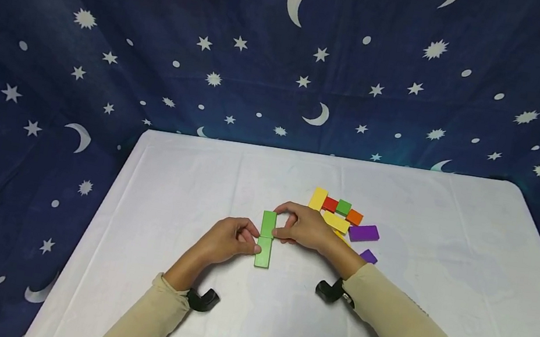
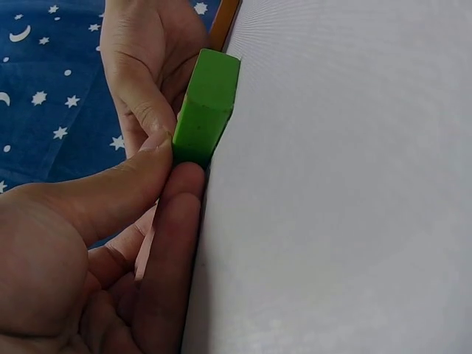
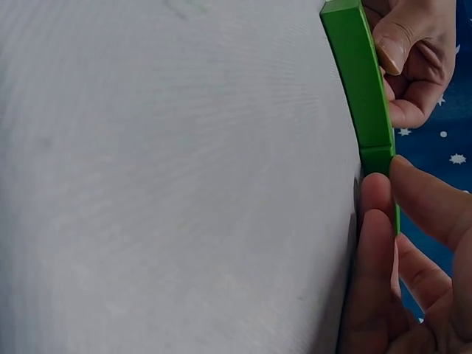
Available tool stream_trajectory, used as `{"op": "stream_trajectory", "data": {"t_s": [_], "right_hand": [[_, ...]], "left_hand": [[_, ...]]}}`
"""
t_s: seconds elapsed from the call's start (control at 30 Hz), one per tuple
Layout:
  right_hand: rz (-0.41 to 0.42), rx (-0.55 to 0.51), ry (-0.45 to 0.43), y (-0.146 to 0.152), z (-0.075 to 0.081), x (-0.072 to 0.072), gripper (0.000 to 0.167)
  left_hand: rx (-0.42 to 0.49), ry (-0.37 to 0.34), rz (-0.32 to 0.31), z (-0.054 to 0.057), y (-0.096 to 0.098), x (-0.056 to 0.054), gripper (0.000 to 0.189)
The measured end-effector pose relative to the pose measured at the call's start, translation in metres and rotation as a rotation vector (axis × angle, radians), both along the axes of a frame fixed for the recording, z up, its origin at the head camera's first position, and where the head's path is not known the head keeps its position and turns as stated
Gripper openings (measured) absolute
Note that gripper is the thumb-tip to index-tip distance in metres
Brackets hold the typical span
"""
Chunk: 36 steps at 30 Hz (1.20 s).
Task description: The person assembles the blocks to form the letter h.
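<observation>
Two light-green rectangular blocks lie end to end on the white table, forming one upright strip in the head view. My left hand (image 1: 227, 240) is at the left side of the near green block (image 1: 263, 253), pinching its edge with thumb and forefinger. From the other side my right hand (image 1: 308, 227) pinches the far green block (image 1: 268, 224), thumb low on its right edge and forefinger near its top corner. The left wrist view shows a green block (image 2: 203, 114) against my left fingertips. In the right wrist view, the seam between blocks shows just beyond my right fingertips.
Right of the blocks lies a loose group: yellow blocks (image 1: 335, 222), a red block (image 1: 330, 204), a small green block (image 1: 343, 207), an orange block (image 1: 355, 217) and purple blocks (image 1: 364, 233). My right hand partly covers the group. A dark star-patterned cloth (image 1: 265, 62) hangs behind the table (image 1: 184, 172).
</observation>
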State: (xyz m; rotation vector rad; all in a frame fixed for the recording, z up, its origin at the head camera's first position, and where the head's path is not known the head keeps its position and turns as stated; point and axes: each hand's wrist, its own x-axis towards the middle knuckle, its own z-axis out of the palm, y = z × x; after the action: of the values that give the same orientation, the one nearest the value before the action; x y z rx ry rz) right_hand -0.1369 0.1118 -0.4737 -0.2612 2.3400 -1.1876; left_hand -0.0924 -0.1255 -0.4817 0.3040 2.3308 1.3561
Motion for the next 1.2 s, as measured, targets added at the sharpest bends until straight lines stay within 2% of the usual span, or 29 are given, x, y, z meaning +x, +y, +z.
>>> {"op": "stream_trajectory", "data": {"t_s": [0.2, 0.53, 0.77, 1.2], "right_hand": [[0.008, 0.032, 0.039, -0.0007, -0.0014, 0.0007, 0.046], [0.014, 0.049, 0.05, 0.0003, -0.0008, 0.002, 0.045], [0.012, 0.053, 0.059, 0.0001, -0.0002, 0.0025, 0.044], [0.019, 0.052, 0.059, 0.0005, 0.0, 0.0017, 0.045]], "left_hand": [[0.01, -0.001, -0.003, 0.0008, 0.0002, 0.0004, 0.024], [0.008, -0.009, -0.004, 0.0019, 0.001, 0.0009, 0.026], [-0.066, 0.017, 0.014, 0.0026, 0.0014, 0.0019, 0.023], [-0.086, 0.014, 0.019, 0.0023, 0.0015, 0.0023, 0.021]]}}
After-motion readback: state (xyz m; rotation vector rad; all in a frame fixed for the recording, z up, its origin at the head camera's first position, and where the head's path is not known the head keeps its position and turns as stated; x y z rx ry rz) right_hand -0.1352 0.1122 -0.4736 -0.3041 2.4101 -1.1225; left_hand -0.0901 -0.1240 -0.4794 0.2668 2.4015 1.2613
